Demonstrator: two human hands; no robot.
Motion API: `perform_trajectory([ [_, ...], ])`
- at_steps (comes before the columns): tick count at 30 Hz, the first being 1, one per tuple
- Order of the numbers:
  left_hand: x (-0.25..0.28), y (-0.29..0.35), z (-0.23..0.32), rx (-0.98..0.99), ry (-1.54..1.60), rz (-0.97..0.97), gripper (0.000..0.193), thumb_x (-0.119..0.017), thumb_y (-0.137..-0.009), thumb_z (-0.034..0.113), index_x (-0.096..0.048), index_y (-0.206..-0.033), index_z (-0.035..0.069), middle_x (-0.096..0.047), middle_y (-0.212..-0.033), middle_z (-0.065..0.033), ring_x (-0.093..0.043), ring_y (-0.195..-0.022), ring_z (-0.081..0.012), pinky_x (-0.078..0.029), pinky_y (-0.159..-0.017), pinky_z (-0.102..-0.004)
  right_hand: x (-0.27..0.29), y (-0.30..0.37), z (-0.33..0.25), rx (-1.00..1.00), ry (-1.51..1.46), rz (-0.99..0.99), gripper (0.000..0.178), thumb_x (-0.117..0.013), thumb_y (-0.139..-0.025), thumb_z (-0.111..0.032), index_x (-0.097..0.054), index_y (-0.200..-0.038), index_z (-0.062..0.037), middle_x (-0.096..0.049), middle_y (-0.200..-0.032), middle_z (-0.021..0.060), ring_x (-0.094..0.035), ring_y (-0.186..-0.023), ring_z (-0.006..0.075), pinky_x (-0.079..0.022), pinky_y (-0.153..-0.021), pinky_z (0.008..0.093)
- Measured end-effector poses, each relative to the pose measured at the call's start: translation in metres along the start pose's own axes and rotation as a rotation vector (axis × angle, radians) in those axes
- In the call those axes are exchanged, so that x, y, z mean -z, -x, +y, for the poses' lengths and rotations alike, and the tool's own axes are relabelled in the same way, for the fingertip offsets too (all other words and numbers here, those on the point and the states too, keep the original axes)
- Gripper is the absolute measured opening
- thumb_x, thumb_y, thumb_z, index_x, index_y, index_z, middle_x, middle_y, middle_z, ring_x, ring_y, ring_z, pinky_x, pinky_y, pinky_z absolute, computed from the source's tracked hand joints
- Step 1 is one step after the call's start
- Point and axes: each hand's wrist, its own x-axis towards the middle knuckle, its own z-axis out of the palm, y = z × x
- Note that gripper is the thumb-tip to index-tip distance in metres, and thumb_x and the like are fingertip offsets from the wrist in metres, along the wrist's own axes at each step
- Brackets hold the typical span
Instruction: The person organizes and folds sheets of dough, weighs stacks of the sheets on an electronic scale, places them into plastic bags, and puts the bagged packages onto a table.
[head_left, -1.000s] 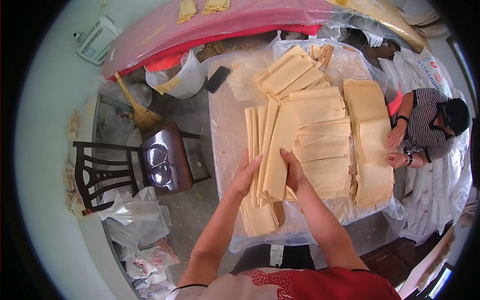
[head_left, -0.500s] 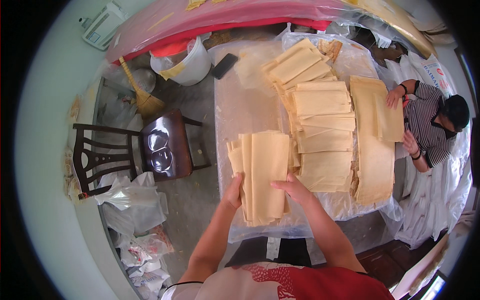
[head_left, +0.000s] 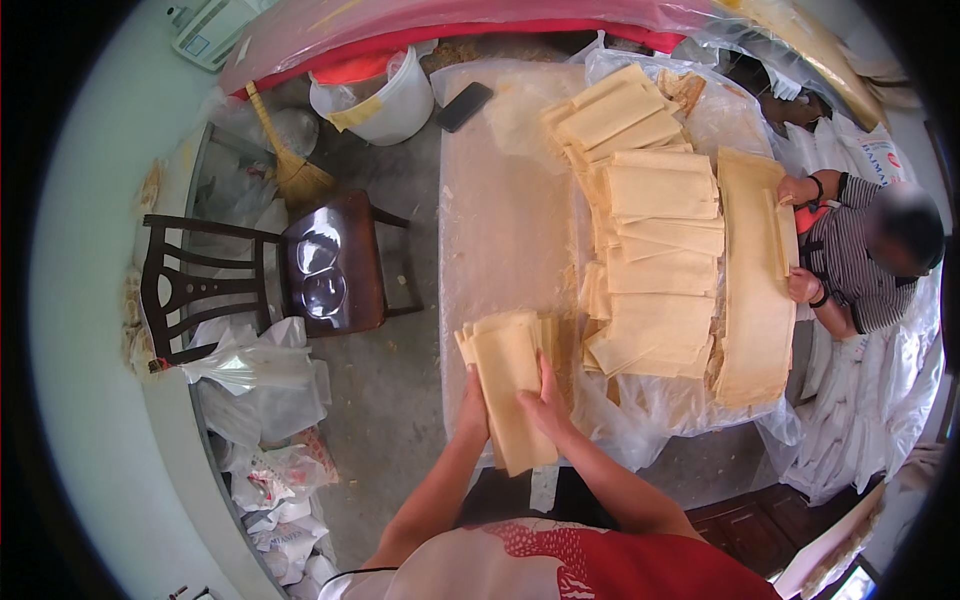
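A stack of folded, thin tan sheets (head_left: 508, 385) is held upright over the near left edge of the table. My left hand (head_left: 474, 408) grips its left side. My right hand (head_left: 546, 405) closes on the right side, thumb across the front and fingers partly hidden. Right of my hands, a spread of similar folded tan bundles (head_left: 660, 250) lies overlapping on the plastic-covered table (head_left: 505, 225). Beyond it, a pile of long flat tan sheets (head_left: 755, 330) lies before a co-worker, whose hands (head_left: 800, 285) hold the folded edge of a sheet.
A black phone (head_left: 464, 107) rests on the table's far left corner. Left of the table stand a dark wooden chair (head_left: 340, 270), a straw broom (head_left: 300, 178) and a white bucket (head_left: 390, 105). Plastic bags (head_left: 265, 385) lie along the left wall. White sacks (head_left: 850, 420) are piled at the right.
My hands have drawn the stack closer to me, tilted it and brought its sides nearer together. The co-worker's sheet is now a narrow fold near the pile's right edge.
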Motion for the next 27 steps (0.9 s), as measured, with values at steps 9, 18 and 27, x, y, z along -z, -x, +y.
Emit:
perform_trajectory([
  [9,0.035,-0.045,-0.038,-0.433,-0.633,0.249,0.053,-0.034,-0.1,0.045,-0.05,-0.129,0.003,-0.052,-0.124,-0.0141,-0.049,-0.115,-0.0236,-0.037,-0.1,-0.0353,-0.01,-0.004,0.015,0.041,0.639,0.219,0.073,-0.055,-0.078,-0.005,-0.025,-0.144,-0.0054,-0.045,-0.129,0.0232,-0.043,-0.121,0.0399,-0.036,-0.101,0.0456],
  [18,0.049,-0.072,-0.036,0.011,-0.067,-0.013,0.059,-0.037,-0.098,0.052,-0.038,-0.137,0.007,-0.047,-0.132,-0.0115,-0.046,-0.119,-0.0221,-0.038,-0.1,-0.0352,-0.006,-0.021,0.015,0.014,0.663,0.379,0.055,-0.053,-0.085,-0.016,-0.04,-0.138,-0.0082,-0.052,-0.114,0.0181,-0.048,-0.11,0.0381,-0.036,-0.094,0.0517],
  [27,0.054,-0.072,-0.029,0.036,-0.27,-0.001,0.065,-0.039,-0.095,0.058,-0.035,-0.141,0.012,-0.044,-0.138,-0.011,-0.046,-0.12,-0.0217,-0.038,-0.099,-0.0385,-0.009,-0.048,0.021,0.134,0.618,0.598,0.06,-0.059,-0.086,-0.026,-0.038,-0.137,-0.0031,-0.048,-0.121,0.0229,-0.047,-0.114,0.0383,-0.038,-0.098,0.0453],
])
